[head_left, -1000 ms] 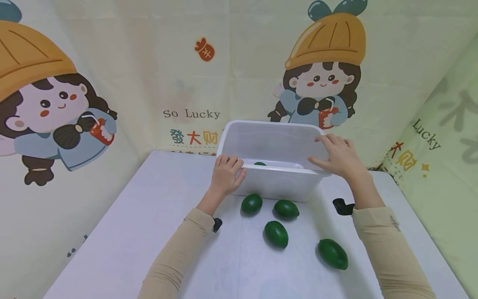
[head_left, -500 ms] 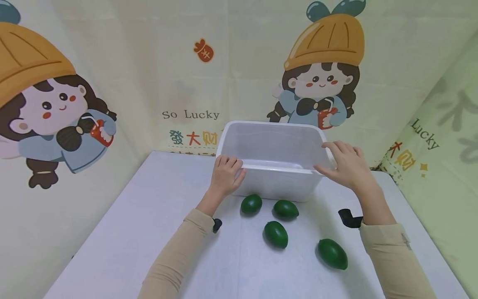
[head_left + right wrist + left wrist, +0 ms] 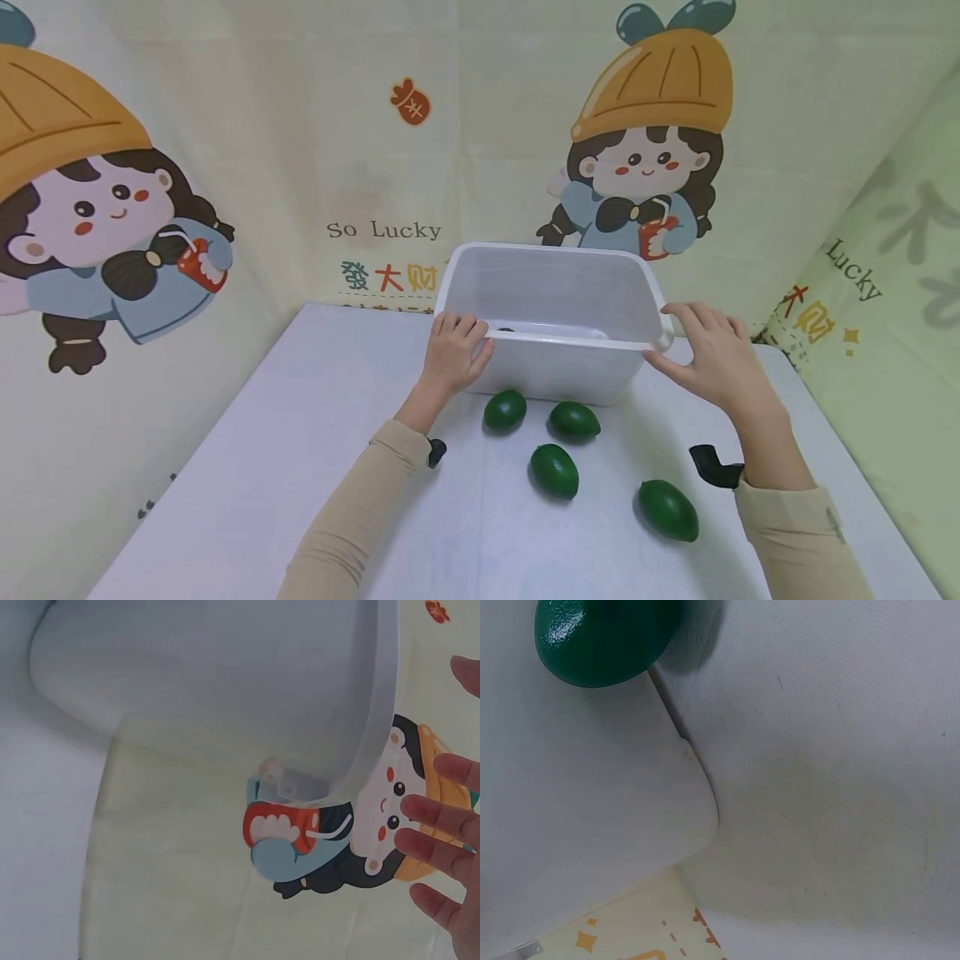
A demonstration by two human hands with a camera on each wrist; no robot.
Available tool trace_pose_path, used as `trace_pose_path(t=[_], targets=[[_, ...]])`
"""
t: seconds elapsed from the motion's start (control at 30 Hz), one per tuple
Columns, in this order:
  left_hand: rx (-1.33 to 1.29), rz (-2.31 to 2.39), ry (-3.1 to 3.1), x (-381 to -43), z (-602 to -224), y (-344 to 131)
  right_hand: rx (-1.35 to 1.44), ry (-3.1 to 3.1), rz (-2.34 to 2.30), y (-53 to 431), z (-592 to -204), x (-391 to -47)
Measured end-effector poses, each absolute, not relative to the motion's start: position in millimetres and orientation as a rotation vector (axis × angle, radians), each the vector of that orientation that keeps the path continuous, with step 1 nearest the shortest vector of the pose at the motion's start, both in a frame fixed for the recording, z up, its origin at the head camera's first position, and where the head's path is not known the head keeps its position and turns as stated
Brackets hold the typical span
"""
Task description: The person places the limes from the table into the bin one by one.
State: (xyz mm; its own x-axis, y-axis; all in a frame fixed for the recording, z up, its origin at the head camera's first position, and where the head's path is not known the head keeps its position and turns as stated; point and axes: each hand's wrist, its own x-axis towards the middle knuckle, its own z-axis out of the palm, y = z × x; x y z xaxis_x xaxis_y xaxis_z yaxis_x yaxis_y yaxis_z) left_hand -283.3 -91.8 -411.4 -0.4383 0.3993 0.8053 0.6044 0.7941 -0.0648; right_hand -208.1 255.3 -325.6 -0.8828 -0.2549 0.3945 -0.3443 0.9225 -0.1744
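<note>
A white plastic bin [image 3: 558, 371] stands at the back of the table, its opening facing up and towards me. My left hand [image 3: 453, 350] grips the near rim at the left corner, fingers over the edge. By the right corner is my right hand [image 3: 720, 358], fingers spread and holding nothing; the right wrist view shows those fingers [image 3: 439, 817] apart from the bin wall. Several green limes lie before the bin: one lime [image 3: 505, 411] and a second lime [image 3: 574, 421] close to its front wall, others nearer. Only a dark sliver shows inside above the rim.
Another lime [image 3: 555, 471] lies mid-table, and one more lime [image 3: 667, 510] sits nearer my right forearm. The white table [image 3: 247, 467] ends at a printed cloth backdrop [image 3: 375, 150] just behind the bin. Black wrist straps [image 3: 716, 467] stick out near the sleeves.
My right hand has drawn back from the bin's right corner, towards me and to the right. The green thing inside has shifted behind the rim. My left hand and the outside limes stayed still.
</note>
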Motion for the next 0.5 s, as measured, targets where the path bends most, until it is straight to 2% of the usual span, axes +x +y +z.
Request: trace_pose_path(t=[0.5], targets=[[-0.741, -0.273, -2.061, -282.3, -412.2, -91.2, 0.396, -2.642, 0.376, 261.5, -342.1, -181.2]])
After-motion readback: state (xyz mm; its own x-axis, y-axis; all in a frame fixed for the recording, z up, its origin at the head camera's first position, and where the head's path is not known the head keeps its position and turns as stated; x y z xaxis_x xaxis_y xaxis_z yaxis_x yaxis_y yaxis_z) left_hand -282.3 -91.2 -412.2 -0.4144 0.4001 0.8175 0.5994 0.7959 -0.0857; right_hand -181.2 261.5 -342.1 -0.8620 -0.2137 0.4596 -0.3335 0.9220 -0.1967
